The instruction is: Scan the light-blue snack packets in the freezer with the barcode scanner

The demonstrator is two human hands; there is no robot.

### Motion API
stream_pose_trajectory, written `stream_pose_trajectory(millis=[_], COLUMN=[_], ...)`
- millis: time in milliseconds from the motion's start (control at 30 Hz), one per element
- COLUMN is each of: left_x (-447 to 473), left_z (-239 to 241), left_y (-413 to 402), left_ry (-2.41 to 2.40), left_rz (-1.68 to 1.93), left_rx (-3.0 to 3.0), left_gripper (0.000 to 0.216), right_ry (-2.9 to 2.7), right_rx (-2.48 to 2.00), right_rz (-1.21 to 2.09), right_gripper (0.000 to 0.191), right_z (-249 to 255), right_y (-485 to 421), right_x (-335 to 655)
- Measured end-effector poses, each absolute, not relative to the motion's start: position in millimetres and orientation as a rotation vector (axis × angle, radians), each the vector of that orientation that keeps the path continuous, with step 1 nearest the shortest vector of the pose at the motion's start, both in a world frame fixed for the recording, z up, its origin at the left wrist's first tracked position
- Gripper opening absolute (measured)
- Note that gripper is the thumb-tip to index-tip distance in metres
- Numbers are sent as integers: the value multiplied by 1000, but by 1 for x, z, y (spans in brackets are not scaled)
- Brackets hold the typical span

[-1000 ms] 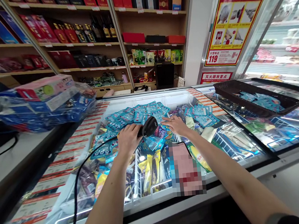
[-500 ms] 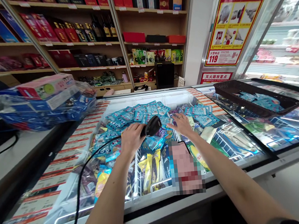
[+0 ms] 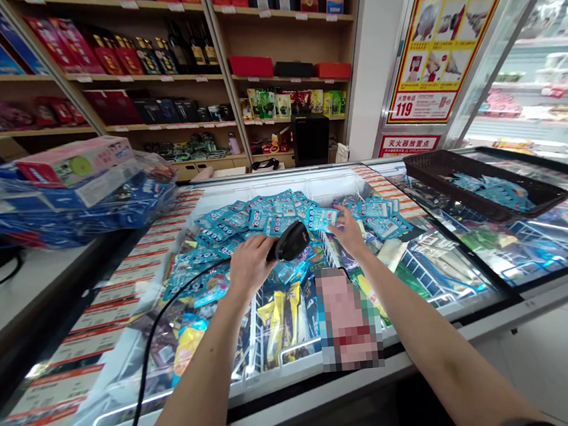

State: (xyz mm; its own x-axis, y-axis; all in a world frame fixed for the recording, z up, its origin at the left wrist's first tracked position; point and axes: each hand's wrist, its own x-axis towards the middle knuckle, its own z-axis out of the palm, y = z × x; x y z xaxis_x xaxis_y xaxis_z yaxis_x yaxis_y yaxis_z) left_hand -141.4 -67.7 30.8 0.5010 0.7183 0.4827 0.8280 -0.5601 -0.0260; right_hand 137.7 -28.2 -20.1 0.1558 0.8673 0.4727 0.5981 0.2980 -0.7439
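My left hand (image 3: 250,262) is wrapped round the handle of a black barcode scanner (image 3: 291,241), whose head points right, over the freezer. A black cable (image 3: 152,349) runs from it down to the lower left. My right hand (image 3: 350,235) pinches the right end of a flat light-blue packet (image 3: 323,218), which has a white label with a barcode. Behind the scanner spreads a pile of similar blue packets (image 3: 237,219) on the freezer's glass top. A smaller group of blue packets (image 3: 385,220) lies right of my right hand. Nearer me is a pixelated phone-like object (image 3: 343,308).
A dark brown basket (image 3: 425,171) with blue packets stands at the right on the freezer. Plastic-wrapped boxes (image 3: 81,192) sit at the left. Wire baskets of ice creams (image 3: 279,324) show below the glass. Shelves of goods (image 3: 170,76) line the back.
My right hand has gone from spread over the packets to pinching one, which is now raised near the scanner's head. The left hand keeps the scanner in almost the same place.
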Motion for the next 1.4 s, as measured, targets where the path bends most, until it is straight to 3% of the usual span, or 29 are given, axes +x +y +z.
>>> stream_pose_trajectory(millis=[67, 267, 1400], left_x=[-138, -129, -125], left_z=[30, 31, 35], left_y=[-68, -70, -71], left_ry=[-1309, -1286, -1303], left_rz=[-645, -691, -636], left_rx=[-2496, -2496, -2536], left_gripper=[35, 33, 37], right_ry=[-1512, -1542, -1543], right_rx=[-1410, -1419, -1395], right_rz=[317, 325, 331], right_gripper=[53, 17, 17], right_z=[-20, -18, -17], right_y=[-26, -26, -24], right_x=[138, 139, 139])
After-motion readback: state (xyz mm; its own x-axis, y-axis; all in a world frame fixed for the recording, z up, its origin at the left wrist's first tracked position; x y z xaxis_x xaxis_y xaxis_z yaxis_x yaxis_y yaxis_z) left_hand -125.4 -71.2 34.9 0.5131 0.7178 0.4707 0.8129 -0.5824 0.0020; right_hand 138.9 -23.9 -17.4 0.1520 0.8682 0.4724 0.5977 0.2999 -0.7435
